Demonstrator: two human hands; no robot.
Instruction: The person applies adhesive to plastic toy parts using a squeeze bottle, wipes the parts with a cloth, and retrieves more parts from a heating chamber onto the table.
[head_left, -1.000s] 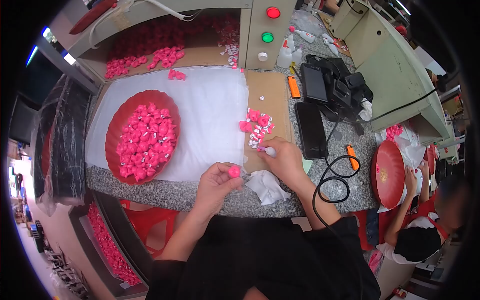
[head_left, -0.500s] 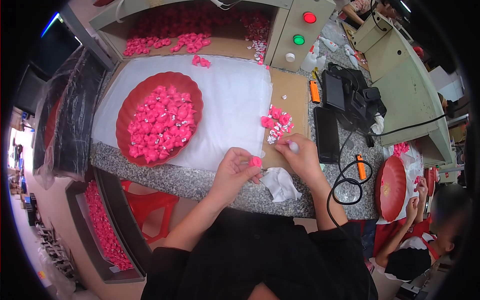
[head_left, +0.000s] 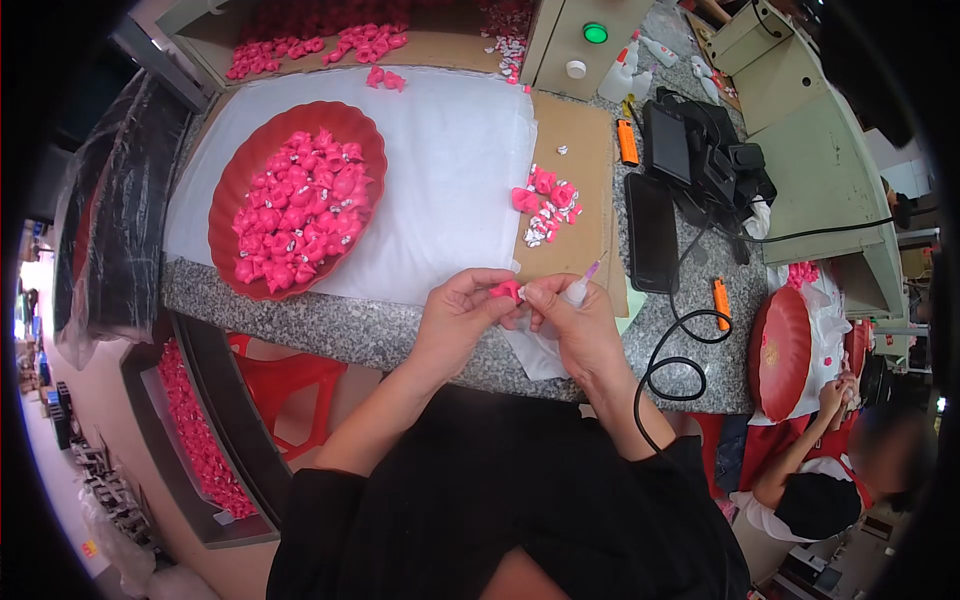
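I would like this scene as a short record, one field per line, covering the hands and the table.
Left hand: pinches a small pink rounded piece
Right hand: holds a small white needle-tipped bottle, close beside that piece
Red scalloped bowl: heaped with pink pieces, on a white sheet
Brown cardboard sheet: bears a cluster of pink and white pieces
Right of cardboard: flat black phone, slim orange object
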